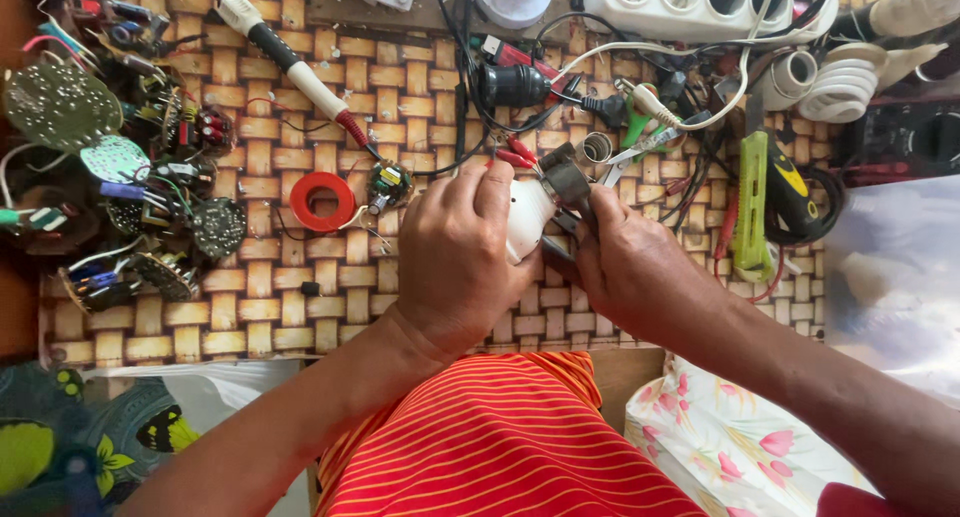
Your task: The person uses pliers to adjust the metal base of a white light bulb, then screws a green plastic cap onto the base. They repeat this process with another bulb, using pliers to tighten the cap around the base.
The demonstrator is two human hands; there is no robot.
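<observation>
- left hand [455,252] is closed around the white bulb body [525,220], with the fingers curled over its top side.
- right hand [625,267] grips dark pliers [568,192], and the pliers' head touches the upper right end of the bulb.
- bulb sits between both hands near the middle of the table [250,307]; its long axis runs from lower left to upper right.
- no clear label is visible; a red tape roll [322,201] lies left of the hands, and round circuit boards [60,105] are piled at the far left.
- white power strip [700,2] is at the top edge, a green and yellow tool [752,202] lies at the right.
- table surface is a woven mat in brown and tan squares, crowded with wires.
</observation>
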